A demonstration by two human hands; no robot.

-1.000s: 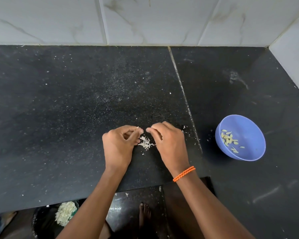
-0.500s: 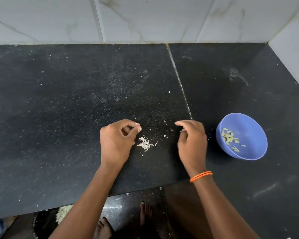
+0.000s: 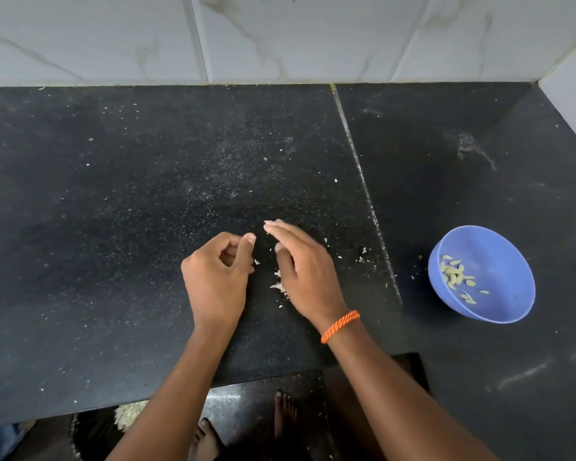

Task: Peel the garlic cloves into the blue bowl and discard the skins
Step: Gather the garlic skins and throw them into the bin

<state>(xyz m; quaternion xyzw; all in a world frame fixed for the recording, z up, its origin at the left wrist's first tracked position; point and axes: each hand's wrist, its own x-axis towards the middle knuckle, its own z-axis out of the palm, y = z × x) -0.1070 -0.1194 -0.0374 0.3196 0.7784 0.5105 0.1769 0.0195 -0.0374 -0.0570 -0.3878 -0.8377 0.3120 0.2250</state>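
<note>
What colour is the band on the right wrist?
Orange, a twisted cord band, clearest in the head view.

Black stone counter (image 3: 147,227), marbled wall tiles (image 3: 296,34)

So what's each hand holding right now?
The right hand holds nothing; its fingers are straight over the skin scraps. The left hand is curled, thumb to fingers, but whether it pinches anything cannot be told.

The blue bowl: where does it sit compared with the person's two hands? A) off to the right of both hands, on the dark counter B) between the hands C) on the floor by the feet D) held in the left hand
A: the blue bowl stands alone on the counter, well right of the right hand and the left hand, touched by neither.
</note>
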